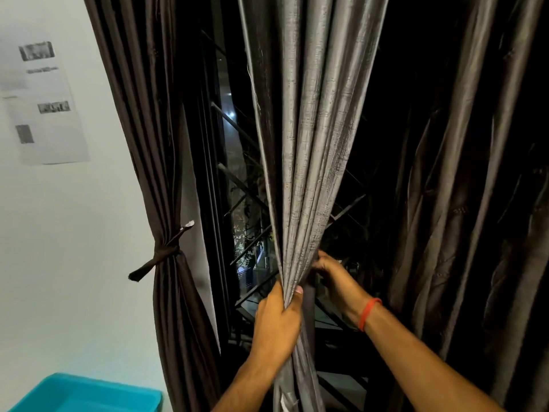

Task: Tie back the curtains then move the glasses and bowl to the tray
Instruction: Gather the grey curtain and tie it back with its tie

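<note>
Grey textured fabric curtain — gathered into a bunch before the dark barred window. Left hand clenched around the bunch. Right hand, orange band at the wrist, fingers behind the folds just above; grip cannot be told. Dark brown satin curtain at left — bound with a knotted tie-back. Turquoise plastic tray, bottom left corner.

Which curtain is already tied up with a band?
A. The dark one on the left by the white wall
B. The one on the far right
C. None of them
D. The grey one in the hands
A: the dark left curtain is cinched by a tie band, while the grey curtain is only bunched in the left hand and right hand.
</note>
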